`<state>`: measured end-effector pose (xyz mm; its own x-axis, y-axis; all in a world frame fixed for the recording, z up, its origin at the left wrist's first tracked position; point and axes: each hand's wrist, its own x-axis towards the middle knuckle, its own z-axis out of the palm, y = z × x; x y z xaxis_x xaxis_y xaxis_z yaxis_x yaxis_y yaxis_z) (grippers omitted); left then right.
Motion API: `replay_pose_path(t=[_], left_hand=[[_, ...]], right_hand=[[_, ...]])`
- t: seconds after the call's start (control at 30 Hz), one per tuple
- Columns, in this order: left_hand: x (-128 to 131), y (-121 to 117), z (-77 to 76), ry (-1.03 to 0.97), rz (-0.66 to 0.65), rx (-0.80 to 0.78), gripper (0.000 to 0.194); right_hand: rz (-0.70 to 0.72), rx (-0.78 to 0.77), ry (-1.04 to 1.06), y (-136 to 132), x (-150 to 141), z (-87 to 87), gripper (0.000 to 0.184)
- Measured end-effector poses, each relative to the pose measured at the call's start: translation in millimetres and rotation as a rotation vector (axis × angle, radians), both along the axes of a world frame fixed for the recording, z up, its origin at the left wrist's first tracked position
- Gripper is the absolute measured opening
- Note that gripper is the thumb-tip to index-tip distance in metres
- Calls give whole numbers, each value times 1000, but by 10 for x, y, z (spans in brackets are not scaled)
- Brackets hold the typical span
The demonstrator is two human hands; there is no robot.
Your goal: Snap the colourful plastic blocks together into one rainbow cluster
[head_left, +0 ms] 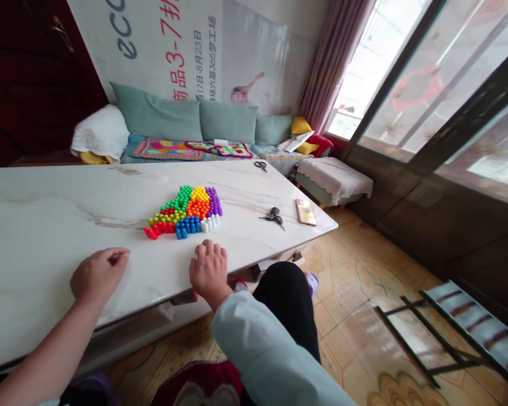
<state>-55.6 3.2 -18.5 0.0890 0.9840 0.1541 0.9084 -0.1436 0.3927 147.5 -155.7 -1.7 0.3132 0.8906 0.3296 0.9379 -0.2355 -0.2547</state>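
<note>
On the white marbled table stands a tight cluster of small plastic peg-like pieces [186, 211], grouped by colour: green, yellow, purple, orange, olive, red, blue and white. My left hand [98, 274] rests on the table to the left of and nearer than the cluster. Its fingers are curled in, thumb against the index finger; whatever they may hold is hidden. Just below the blue and white pieces, my right hand [209, 269] lies at the table's near edge, palm down, with fingers slightly bent and apart. Nothing shows in it, and it does not touch the pieces.
Keys [275, 215] and a phone [306, 212] lie on the table [38, 220] to the right. Black scissors [261, 166] are near the far edge. Behind stands a sofa with green cushions [161, 118]. A folding stool [469, 321] is on the tiled floor at right.
</note>
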Motion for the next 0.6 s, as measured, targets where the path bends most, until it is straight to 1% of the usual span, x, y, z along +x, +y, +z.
replay_pose_path(t=[0.1,0.17,0.2,0.4,0.6], left_hand=[[40,-39,-3,-14,4,70,24],[67,-60,1,-40,-17,116,24],[77,-69,4,-50,-34,124,23],[100,-89,3,-82,-35,192,19],[106,-108,-8,-126,-43,247,17]], right_hand=[[0,-1,-4,14,21,16,21],[0,11,-13,27,22,6,20],[3,16,-23,32,19,-1,20],[-3,71,-86,50,6,-42,16],[4,80,-131,43,14,-56,15]])
